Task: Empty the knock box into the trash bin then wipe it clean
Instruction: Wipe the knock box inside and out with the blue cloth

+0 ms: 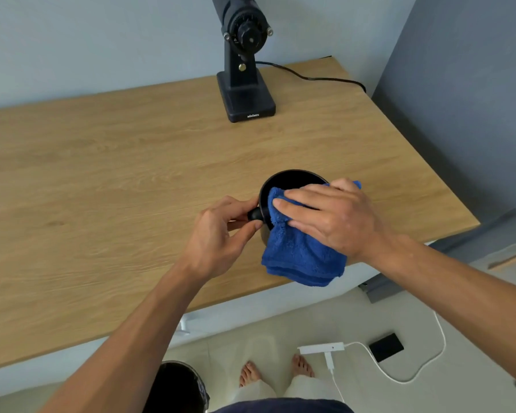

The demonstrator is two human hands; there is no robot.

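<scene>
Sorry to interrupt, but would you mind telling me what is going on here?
A person is wiping a black knock box on a wooden table. The right hand presses a blue cloth over its rim, while the left hand steadies it by the knob on its side. A trash bin stands on the floor below.

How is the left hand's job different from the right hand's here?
The left hand pinches the round black knock box by its side knob, bare; the right hand lies flat, pressing the blue fluffy cloth over the rim. Both work at the wooden table's near edge.
</scene>
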